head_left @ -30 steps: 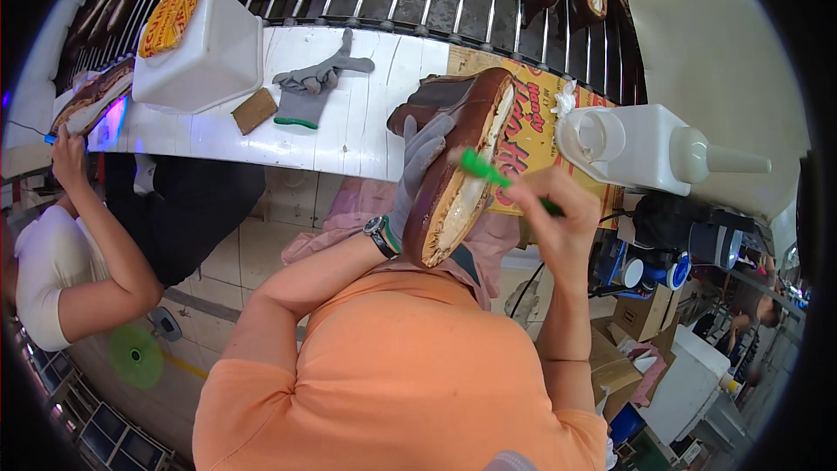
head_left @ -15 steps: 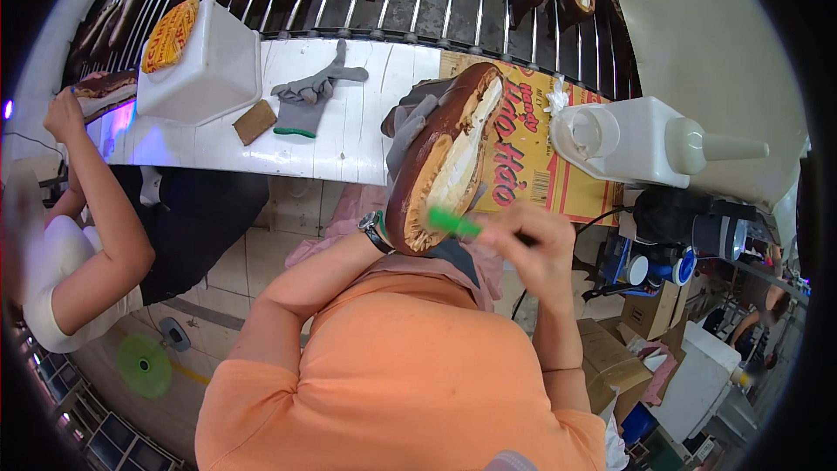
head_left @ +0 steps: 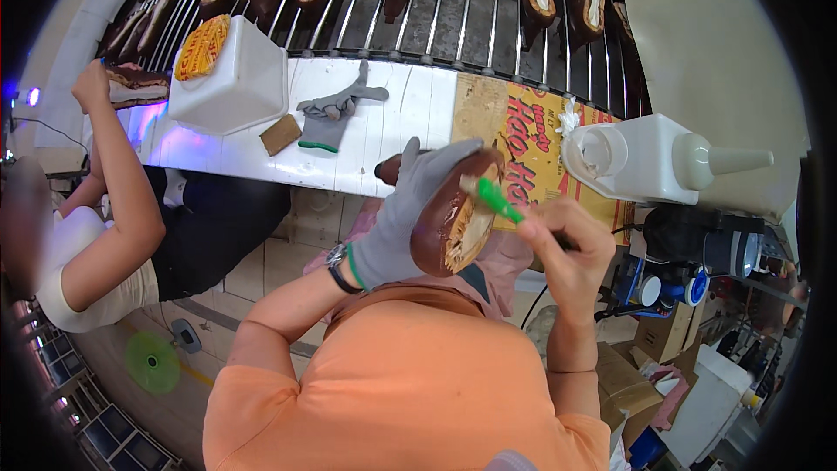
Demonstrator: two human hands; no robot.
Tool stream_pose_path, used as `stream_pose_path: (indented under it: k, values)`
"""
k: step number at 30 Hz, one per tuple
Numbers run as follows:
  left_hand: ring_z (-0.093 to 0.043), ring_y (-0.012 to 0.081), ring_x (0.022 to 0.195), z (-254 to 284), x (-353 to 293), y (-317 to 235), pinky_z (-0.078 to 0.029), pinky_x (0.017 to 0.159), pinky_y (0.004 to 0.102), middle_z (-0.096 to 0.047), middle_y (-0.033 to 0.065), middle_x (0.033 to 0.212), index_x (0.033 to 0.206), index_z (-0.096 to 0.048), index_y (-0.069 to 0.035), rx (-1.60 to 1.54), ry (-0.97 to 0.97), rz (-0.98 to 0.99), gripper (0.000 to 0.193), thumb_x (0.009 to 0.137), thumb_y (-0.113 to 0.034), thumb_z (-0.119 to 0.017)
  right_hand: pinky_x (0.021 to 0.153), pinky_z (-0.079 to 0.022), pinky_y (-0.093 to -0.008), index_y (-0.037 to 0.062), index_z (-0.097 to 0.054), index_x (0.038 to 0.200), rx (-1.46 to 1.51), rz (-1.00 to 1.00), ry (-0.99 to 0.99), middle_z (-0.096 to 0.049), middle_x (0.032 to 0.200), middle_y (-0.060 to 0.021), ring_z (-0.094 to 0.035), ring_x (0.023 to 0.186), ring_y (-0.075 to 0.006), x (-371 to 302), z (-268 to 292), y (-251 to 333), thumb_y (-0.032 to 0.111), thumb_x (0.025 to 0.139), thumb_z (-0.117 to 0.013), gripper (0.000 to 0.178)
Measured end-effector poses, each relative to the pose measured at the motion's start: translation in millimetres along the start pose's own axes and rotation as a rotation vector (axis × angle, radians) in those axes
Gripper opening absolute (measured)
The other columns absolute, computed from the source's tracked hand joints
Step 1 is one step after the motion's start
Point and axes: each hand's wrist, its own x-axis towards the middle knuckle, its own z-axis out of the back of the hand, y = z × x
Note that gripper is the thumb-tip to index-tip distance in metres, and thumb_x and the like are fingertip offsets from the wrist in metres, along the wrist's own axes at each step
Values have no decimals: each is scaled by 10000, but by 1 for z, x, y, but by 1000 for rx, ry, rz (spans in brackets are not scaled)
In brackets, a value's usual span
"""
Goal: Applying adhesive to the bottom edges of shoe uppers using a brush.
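Note:
My left hand [head_left: 394, 214], in a grey glove with a green cuff, grips a brown leather shoe upper [head_left: 432, 237] from its left side. The shoe's underside is turned up, showing a pale insole with a tan, pleated rim. My right hand [head_left: 571, 249] is bare and closed around a green-handled brush [head_left: 499, 201]. The brush tip touches or hovers just over the far part of the underside; I cannot tell which. Part of the shoe is hidden behind the gloved fingers.
A conveyor of metal rollers [head_left: 445, 17] carries several brown shoe uppers. On the bench are a white container [head_left: 234, 92], a grey glove [head_left: 336, 109], a brown block [head_left: 281, 135], printed cardboard [head_left: 479, 109] and a white jug [head_left: 649, 157]. A co-worker's arm [head_left: 122, 174] is at the left.
The shoe has been tilted and turned, and my gloved hand now shows along its left side. The brush has moved from the near end to the far part of the underside.

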Motion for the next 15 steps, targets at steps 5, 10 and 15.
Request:
stream_pose_path:
  k: [5, 10, 15]
  values:
    - [-501, 293, 1197, 20, 20, -24, -228, 1044, 605, -438, 99, 1368, 1351, -445, -78, 282, 257, -119, 806, 665, -313, -795, 513, -402, -245, -55, -668, 808, 57, 185, 36, -644, 729, -109, -558, 591, -140, 0, -1, 10, -37, 733, -757, 118]
    - [-469, 160, 1264, 39, 45, -36, -327, 1097, 362, -486, 97, 1383, 1378, -428, -45, 13, 432, 49, 799, 710, -220, -830, 481, -394, -237, -36, -693, 864, -88, 296, 17, -644, 749, -99, -549, 574, -118, 13, 3, 13, -5, 730, -772, 159]
    - [-553, 183, 1091, 54, 90, -15, -446, 951, 343, -583, 103, 1207, 1287, -502, -28, -21, 734, 39, 762, 652, -252, -858, 492, -431, -263, -1, -695, 881, -290, 399, -32, -647, 766, -82, -577, 578, -150, 34, 7, 13, 22, 715, -784, 190]
